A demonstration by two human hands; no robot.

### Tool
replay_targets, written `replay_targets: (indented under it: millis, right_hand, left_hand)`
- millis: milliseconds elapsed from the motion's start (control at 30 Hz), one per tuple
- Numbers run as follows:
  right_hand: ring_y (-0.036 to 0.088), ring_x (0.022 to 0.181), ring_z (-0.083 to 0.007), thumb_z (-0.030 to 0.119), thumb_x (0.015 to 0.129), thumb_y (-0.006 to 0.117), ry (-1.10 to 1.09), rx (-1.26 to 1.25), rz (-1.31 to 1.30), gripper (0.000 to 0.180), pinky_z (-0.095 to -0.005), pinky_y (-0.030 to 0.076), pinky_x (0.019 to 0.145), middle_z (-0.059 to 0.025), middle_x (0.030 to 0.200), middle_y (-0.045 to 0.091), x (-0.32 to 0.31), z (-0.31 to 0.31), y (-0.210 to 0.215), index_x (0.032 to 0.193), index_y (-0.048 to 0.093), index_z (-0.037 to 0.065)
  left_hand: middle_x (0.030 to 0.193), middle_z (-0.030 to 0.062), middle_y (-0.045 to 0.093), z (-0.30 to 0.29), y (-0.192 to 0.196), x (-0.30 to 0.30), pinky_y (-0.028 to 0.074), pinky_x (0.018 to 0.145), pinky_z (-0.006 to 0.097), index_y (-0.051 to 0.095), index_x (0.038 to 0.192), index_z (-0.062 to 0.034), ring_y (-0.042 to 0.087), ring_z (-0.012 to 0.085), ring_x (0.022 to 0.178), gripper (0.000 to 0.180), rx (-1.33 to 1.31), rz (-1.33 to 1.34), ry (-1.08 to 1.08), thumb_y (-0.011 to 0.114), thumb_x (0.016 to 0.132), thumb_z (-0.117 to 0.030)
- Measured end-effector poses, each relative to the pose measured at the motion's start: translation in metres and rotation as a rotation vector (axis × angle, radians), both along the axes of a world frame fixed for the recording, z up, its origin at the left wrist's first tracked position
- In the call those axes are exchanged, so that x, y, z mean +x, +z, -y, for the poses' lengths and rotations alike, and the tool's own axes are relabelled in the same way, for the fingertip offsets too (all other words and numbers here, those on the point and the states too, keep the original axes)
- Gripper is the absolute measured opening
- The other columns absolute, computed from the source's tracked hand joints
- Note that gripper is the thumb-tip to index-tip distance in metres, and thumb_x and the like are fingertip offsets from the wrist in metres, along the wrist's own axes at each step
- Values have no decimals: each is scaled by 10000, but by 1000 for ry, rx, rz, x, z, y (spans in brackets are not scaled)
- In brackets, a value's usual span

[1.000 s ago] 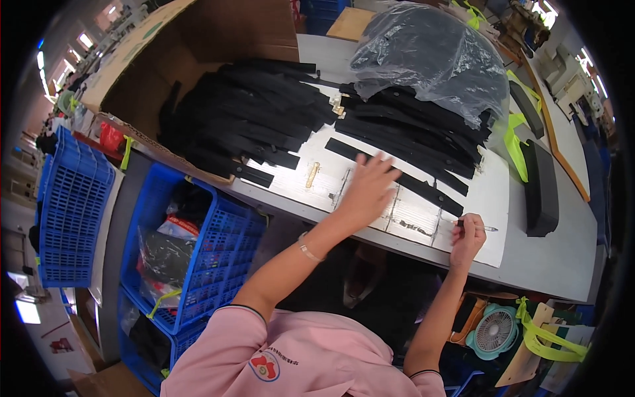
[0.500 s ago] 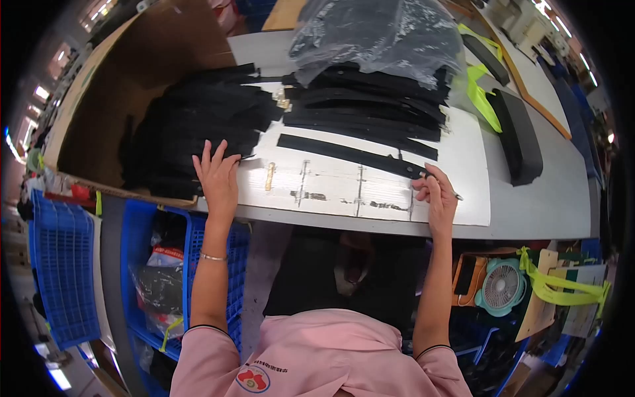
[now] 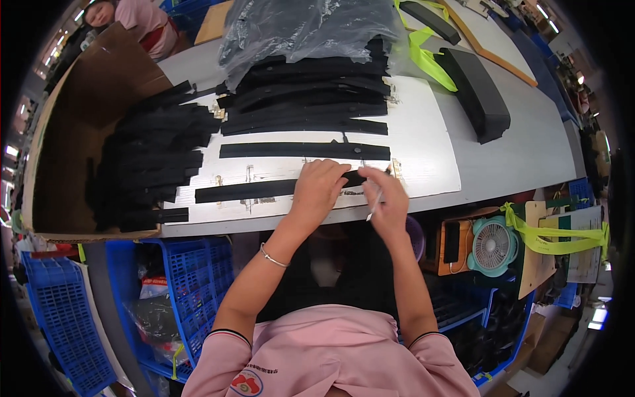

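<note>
The black strip I'm working on lies along the near side of the white board, close to the front edge of the surface. A white gap parts it from the second strip; beyond that, the pile of strips crowds the board. The carton walls off my left, while grey surface runs on to the right, up to the dark block. My left grip rests palm down, fingers bent, on the strip; I cannot tell whether it pinches. My right grip is curled narrow around a thin pen, fingertips by the strip's right end.
</note>
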State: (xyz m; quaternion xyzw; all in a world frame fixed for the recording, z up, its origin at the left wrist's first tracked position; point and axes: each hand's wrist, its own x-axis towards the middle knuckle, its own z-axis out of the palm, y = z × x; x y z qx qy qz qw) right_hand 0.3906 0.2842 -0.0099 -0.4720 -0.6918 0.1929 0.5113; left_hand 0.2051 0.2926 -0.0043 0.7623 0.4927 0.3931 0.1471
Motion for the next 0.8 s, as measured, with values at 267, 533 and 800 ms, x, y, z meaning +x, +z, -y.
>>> replay_targets:
  millis: [267,533,800]
  right_hand:
    - [620,1282,-303,100,867,778,6,116,520,496,-518,348,1162,-82,1267,719,20,24,-4,1336,621,58]
    - [622,1281,-278,67,926,726,-158,84,523,403,-510,306,1199,-62,1285,717,40,18,-11,1325,669,73]
    - [618,1290,-254,44,986,644,-148,29,545,356,-480,293,1219,-59,1288,715,37,19,-5,1341,653,73]
  left_hand:
    - [1367,130,627,39,-3,-23,319,1187,553,665,1262,-10,546,337,1315,338,22,-121,171,679,927,-54]
    - [1526,133,541,83,-7,-76,79,1248,603,597,1432,-48,401,341,1490,459,-136,-254,403,649,994,-173]
    - [1523,112,544,95,-8,-118,49,1241,628,593,1450,-92,372,340,1505,476,-166,-292,539,652,999,-235]
